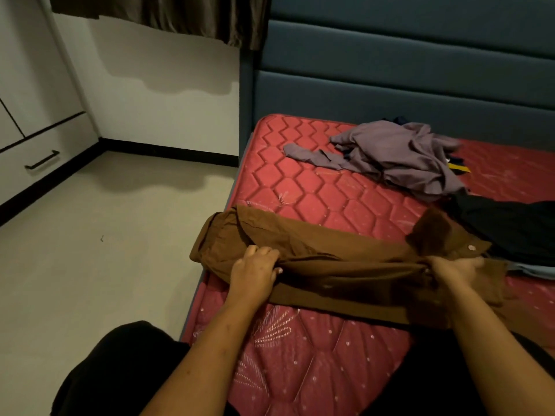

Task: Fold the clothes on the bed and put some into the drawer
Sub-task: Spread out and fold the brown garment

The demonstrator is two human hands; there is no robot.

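A brown shirt (339,253) lies stretched across the near part of the red quilted mattress (312,187), its left end hanging over the bed's edge. My left hand (255,270) grips a gathered fold of the shirt near its left side. My right hand (450,270) grips the same fold near the collar and a snap button. A crumpled purple garment (399,157) lies farther back by the headboard. A black garment (510,226) lies at the right. A white drawer with a black handle (42,160) is low in the cabinet at far left.
A blue padded headboard (405,70) stands behind the mattress. Beige floor (105,235) lies between the bed and the white cabinet. A brown curtain (168,16) hangs at the top. A yellow and dark piece (458,168) shows beside the purple garment. My dark-clothed legs are at the bottom.
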